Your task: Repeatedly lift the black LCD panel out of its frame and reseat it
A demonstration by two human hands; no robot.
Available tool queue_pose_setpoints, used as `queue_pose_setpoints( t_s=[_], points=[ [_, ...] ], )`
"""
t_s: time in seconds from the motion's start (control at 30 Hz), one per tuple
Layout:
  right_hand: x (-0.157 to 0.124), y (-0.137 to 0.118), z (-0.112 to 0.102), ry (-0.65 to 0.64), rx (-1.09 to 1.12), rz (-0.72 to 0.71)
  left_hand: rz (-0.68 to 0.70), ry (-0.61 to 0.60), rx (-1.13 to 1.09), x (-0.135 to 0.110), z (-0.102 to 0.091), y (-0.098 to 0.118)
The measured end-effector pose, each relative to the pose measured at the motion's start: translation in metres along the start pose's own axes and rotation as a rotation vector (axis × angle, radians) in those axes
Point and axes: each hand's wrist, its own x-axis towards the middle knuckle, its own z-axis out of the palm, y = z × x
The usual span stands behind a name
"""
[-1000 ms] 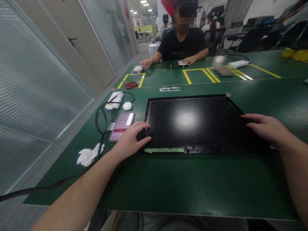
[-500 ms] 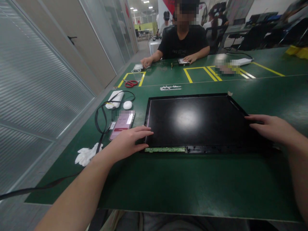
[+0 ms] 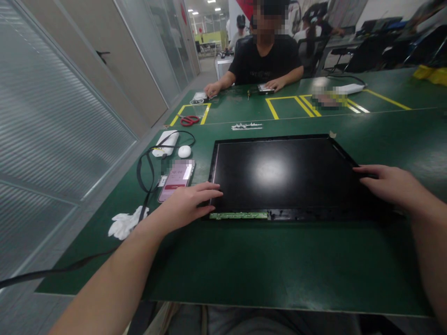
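Note:
A black flat display panel with a raised frame lies flat on the green table, glare in its middle. A strip of green circuit board shows along its near edge, at the left. My left hand grips the panel's left edge near the front corner, fingers over the frame and thumb lower down. On the right side, my right hand is closed around the edge, with its thumb and forefinger at the rim; its other fingers are partly hidden.
Left of the panel lie a phone, a white earbud case, a white power bank with a black cable and a crumpled white glove. Red scissors and small white strips lie beyond. Opposite sits a person.

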Motion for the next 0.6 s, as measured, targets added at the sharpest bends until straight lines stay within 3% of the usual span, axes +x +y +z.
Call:
queue_pose_setpoints(
  t_s=[0.2,0.47,0.6],
  points=[
    [-0.001,0.001,0.002,0.03,0.016,-0.02,-0.042,0.034,0.013,0.002,-0.002,0.003],
    [0.001,0.005,-0.001,-0.011,0.049,0.037,-0.232,0.225,-0.035,0.006,0.006,0.007],
    [0.001,0.004,-0.001,-0.019,0.051,0.027,-0.303,0.179,-0.074,0.009,0.013,0.003]
  ],
)
